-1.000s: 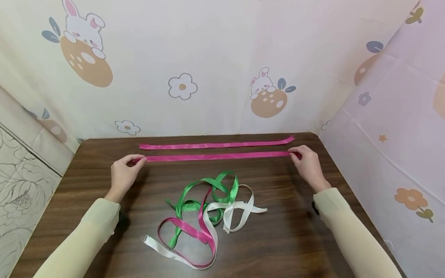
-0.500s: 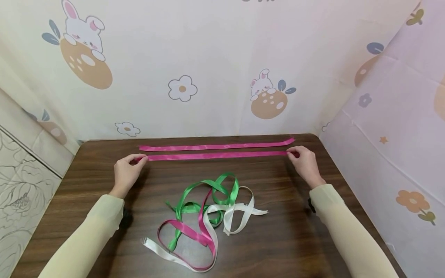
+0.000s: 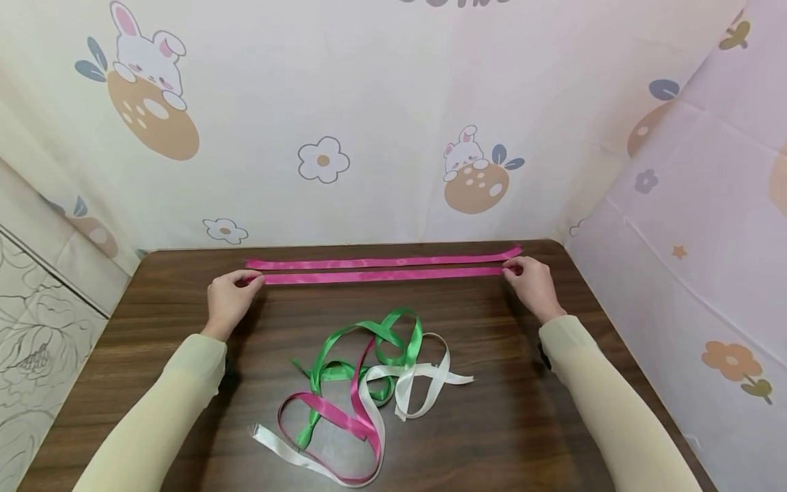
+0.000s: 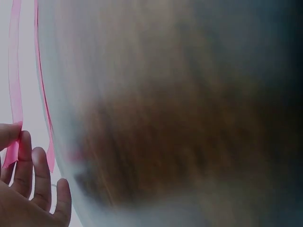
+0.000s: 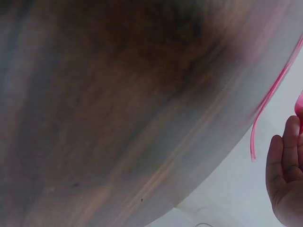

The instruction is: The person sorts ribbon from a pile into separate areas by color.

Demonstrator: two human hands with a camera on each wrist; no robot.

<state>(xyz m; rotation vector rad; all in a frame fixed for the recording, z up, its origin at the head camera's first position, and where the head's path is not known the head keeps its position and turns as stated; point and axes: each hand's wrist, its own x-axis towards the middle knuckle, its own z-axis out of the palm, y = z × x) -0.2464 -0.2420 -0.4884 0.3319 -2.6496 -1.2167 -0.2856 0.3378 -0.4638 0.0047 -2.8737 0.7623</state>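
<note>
A pink ribbon (image 3: 381, 276) is stretched straight from side to side between my two hands. My left hand (image 3: 229, 301) pinches its left end between thumb and fingers; in the left wrist view a short tail of the ribbon (image 4: 15, 94) shows below the thumb. At the other end, my right hand (image 3: 533, 285) pinches the ribbon in the same way. Just behind it, a second pink ribbon (image 3: 369, 262) lies along the table's back edge, nearly parallel, its right end bent slightly backward. Only part of the right hand (image 5: 286, 175) appears in the right wrist view.
On the brown wooden table (image 3: 492, 437) in front lies a loose tangle: a green ribbon (image 3: 326, 362), a white ribbon (image 3: 283, 445) and another pink ribbon (image 3: 335, 412). A patterned curtain (image 3: 381, 82) hangs behind the table, and more printed cloth (image 3: 695, 205) hangs at the right.
Both hands have moved slightly inward, and the held ribbon has come closer to the ribbon behind it. The view has shifted a little. The tangled ribbons lie as before.
</note>
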